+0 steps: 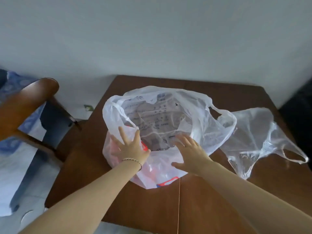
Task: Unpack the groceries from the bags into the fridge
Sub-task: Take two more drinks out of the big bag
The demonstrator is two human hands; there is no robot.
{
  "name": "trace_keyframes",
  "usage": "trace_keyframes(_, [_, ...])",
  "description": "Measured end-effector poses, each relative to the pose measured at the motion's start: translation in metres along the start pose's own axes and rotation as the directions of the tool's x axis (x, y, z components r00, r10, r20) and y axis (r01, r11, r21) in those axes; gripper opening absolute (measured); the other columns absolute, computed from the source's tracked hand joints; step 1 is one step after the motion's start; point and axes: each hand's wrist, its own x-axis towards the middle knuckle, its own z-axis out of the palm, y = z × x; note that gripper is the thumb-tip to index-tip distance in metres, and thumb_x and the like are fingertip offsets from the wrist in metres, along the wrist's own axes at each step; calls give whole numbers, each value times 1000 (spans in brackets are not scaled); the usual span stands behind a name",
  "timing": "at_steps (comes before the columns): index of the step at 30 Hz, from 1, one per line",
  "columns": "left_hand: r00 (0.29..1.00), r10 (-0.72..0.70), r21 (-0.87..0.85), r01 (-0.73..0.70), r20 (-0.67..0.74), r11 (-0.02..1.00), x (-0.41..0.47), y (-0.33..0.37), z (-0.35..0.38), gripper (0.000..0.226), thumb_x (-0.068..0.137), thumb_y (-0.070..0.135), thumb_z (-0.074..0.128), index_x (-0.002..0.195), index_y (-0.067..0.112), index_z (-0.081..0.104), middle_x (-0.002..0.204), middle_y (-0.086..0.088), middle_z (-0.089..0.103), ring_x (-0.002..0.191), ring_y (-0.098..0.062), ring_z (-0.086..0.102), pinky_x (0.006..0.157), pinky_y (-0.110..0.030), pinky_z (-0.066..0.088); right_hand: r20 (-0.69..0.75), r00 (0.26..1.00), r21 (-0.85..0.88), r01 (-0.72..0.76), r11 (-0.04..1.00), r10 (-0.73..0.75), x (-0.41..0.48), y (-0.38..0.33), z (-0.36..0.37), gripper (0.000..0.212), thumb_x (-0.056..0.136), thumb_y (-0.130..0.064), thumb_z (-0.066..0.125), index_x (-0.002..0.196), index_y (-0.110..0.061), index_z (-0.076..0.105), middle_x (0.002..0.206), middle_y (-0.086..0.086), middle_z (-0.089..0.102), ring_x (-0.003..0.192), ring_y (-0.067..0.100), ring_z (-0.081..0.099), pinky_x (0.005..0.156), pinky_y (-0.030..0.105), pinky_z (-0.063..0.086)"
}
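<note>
A white plastic grocery bag (pixel 199 115) with dark print stands wide open in the middle of a brown wooden table (pixel 104 191). Red and blue packaging shows through its near wall, and what lies inside is blurred. My left hand (pixel 130 147) lies flat with spread fingers on the bag's near left side. My right hand (pixel 190 152) is also spread, pressing on the bag's near rim. Neither hand grips anything. No fridge is in view.
A second, clear plastic bag (pixel 256 139) lies crumpled and flat on the table to the right. A wooden chair (pixel 25 105) with a blue patterned cushion stands to the left. A pale wall runs behind the table, and something dark sits at the far right.
</note>
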Motion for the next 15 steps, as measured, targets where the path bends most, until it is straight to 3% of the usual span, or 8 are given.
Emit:
trace_keyframes(2, [991, -120, -65, 124, 61, 990, 33, -7, 11, 100, 73, 69, 56, 146, 41, -6, 151, -14, -27, 139, -47, -5, 106, -58, 31, 120, 992, -120, 40, 992, -25, 26, -7, 16, 94, 84, -57, 56, 151, -16, 4, 159, 4, -8, 146, 25, -11, 112, 34, -13])
trace_keyframes(5, [934, -284, -236, 333, 216, 913, 68, -11, 21, 117, 72, 55, 69, 144, 36, -22, 151, -17, -26, 139, -47, 4, 106, -58, 30, 250, 968, -177, 66, 982, -20, 51, -11, 37, 93, 84, -53, 59, 151, -16, 7, 159, 5, -7, 146, 25, -14, 111, 40, -17])
trace_keyframes(7, [949, -231, -304, 289, 212, 908, 80, -6, 22, 103, 83, 29, 67, 146, 37, -14, 152, -25, -5, 133, -46, 28, 102, -52, 38, 309, 951, -141, 69, 988, -23, 62, -7, 40, 74, 88, -45, 57, 148, -16, 24, 158, 4, 13, 147, 22, 1, 116, 43, -8])
trace_keyframes(9, [989, -103, -374, 136, 107, 918, 87, -2, 20, 89, 85, 0, 57, 147, 36, 5, 144, -24, 23, 112, -37, 52, 88, -39, 49, 353, 936, -48, 38, 998, -19, 68, 0, 38, 57, 92, -35, 52, 144, -19, 33, 149, 3, 36, 141, 20, 26, 117, 38, 6])
trace_keyframes(11, [999, -33, -467, 36, 14, 883, 92, 0, 19, 79, 83, -12, 49, 145, 28, 21, 131, -18, 40, 106, -34, 56, 83, -34, 47, 365, 931, 96, -43, 994, 5, 70, 7, 35, 52, 93, -28, 50, 143, -22, 37, 140, 2, 48, 131, 20, 42, 113, 30, 20])
trace_keyframes(13, [997, -80, -694, 60, 3, 718, 98, 1, 17, 65, 84, -13, 47, 139, 17, 32, 125, -12, 48, 115, -33, 51, 86, -31, 42, 369, 929, 194, -115, 974, 36, 70, 11, 32, 48, 90, -23, 51, 137, -21, 46, 133, 3, 54, 125, 22, 48, 106, 29, 32])
trace_keyframes(15, [990, -142, -811, 105, 28, 576, 93, 9, 11, 59, 84, -15, 45, 135, 14, 39, 127, -7, 48, 113, -29, 50, 82, -27, 40, 394, 918, 233, -150, 961, 48, 67, 16, 33, 36, 86, -18, 53, 122, -15, 57, 121, 5, 60, 115, 23, 54, 95, 27, 42])
